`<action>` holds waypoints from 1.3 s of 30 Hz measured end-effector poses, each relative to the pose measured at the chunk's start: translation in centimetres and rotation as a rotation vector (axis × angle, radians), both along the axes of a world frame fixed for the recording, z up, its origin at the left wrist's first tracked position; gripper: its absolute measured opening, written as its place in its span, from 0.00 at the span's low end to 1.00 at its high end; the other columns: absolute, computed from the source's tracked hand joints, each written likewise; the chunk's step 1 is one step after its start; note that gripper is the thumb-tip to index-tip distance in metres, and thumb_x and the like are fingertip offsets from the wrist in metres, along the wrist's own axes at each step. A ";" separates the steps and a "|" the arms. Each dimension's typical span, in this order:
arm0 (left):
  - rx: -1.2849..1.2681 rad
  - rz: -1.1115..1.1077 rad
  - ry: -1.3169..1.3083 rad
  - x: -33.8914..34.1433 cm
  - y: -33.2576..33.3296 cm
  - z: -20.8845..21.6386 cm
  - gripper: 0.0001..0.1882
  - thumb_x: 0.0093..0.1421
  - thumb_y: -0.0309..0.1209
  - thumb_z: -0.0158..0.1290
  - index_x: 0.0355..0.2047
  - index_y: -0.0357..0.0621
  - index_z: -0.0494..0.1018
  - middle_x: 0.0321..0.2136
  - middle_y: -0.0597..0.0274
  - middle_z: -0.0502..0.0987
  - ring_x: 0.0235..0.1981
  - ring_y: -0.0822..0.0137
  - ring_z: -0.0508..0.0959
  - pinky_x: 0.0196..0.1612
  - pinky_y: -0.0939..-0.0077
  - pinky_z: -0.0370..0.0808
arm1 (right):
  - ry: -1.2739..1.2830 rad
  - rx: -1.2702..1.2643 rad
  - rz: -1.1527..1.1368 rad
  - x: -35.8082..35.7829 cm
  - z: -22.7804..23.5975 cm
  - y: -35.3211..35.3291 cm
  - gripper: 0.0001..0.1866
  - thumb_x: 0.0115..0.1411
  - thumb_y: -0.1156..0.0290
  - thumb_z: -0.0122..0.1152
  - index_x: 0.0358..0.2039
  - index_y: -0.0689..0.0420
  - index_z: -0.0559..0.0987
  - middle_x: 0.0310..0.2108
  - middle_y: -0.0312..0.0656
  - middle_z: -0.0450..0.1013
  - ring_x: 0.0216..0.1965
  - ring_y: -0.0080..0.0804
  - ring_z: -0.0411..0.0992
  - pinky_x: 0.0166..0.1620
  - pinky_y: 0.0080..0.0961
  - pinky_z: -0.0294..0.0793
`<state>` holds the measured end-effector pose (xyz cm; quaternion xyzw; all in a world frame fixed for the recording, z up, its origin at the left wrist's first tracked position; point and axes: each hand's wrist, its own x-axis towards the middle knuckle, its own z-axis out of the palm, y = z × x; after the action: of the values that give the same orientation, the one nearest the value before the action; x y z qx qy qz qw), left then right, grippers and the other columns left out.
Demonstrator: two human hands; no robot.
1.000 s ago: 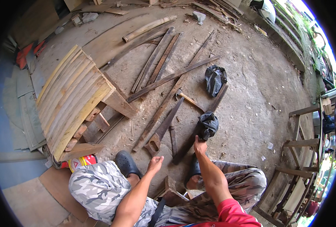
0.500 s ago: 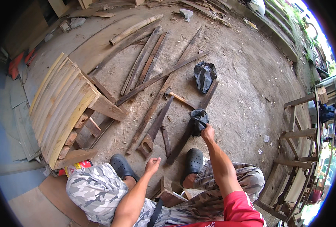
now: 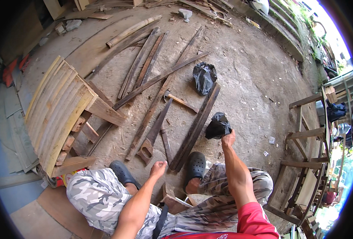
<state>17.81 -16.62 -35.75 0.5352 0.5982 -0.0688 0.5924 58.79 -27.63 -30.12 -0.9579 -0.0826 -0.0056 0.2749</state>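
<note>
My right hand (image 3: 228, 138) has the crumpled black plastic bag (image 3: 218, 126), and the grip is at its lower right edge! Thumb and fingers are closed on the plastic, pinching it, with the rest of the bag bulging up and away to the left of my knuckles. It sits just right of the dark timber (image 3: 195, 127), apart from it; whether its underside touches the ground, I can't tell.

Over to my left hand (image 3: 157, 169): fingers curled in, tips drawn together near the thumb, well apart from the bag. Anything tiny between those tips? I can't tell from here. The nearest thing is the narrow dark strip (image 3: 165, 143), its lower end just beside my fingertips, and the handsaw (image 3: 146, 151) lies left of that, handle toward me. Farther up, the hammer (image 3: 180, 101) rests with its handle end near the timber, and a second black bag (image 3: 204, 77) slumps at the timber's far end.

Now the writing! Pale lettering runs across my red shirt (image 3: 254, 221) at the bottom edge, white stripes on the sleeve. By my left knee, a red-and-yellow printed package (image 3: 67, 178) peeks out, mostly hidden, its print too small to make out. On the held bag I can make out only shiny, creased black plastic.
</note>
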 end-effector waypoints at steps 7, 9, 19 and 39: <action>-0.016 -0.065 -0.008 0.6 0.0 2.4 0.30 0.61 0.55 0.57 0.50 0.42 0.75 0.44 0.47 0.82 0.49 0.52 0.80 0.53 0.60 0.74 | 0.607 0.248 -0.315 0.7 -1.6 -3.1 0.16 0.58 0.69 0.65 0.46 0.60 0.79 0.42 0.48 0.77 0.37 0.45 0.77 0.34 0.41 0.82; -0.008 -0.057 -0.002 0.2 0.4 2.5 0.29 0.61 0.55 0.58 0.50 0.42 0.75 0.44 0.47 0.82 0.49 0.53 0.80 0.53 0.60 0.74 | 0.636 0.197 -0.327 -1.2 -1.0 -2.3 0.23 0.55 0.69 0.67 0.51 0.61 0.76 0.45 0.47 0.75 0.40 0.46 0.77 0.31 0.41 0.84; 0.134 -0.200 0.363 -2.2 8.2 8.0 0.27 0.61 0.53 0.57 0.50 0.45 0.75 0.50 0.49 0.80 0.54 0.52 0.78 0.57 0.59 0.72 | 1.117 0.705 -0.618 -9.4 -5.3 0.3 0.21 0.65 0.62 0.59 0.52 0.62 0.73 0.38 0.50 0.75 0.32 0.40 0.78 0.28 0.37 0.84; 1.152 -0.756 0.635 11.6 33.2 9.8 0.37 0.64 0.35 0.51 0.70 0.41 0.53 0.67 0.41 0.60 0.68 0.43 0.60 0.67 0.47 0.59 | 0.669 -0.416 -0.066 -18.0 -3.2 9.1 0.48 0.47 0.57 0.79 0.60 0.56 0.58 0.55 0.51 0.69 0.59 0.50 0.69 0.57 0.46 0.74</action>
<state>29.45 16.57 -25.92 0.8831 0.4574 -0.0944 -0.0454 40.82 -18.52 -33.36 -0.9442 0.0431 0.3148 0.0866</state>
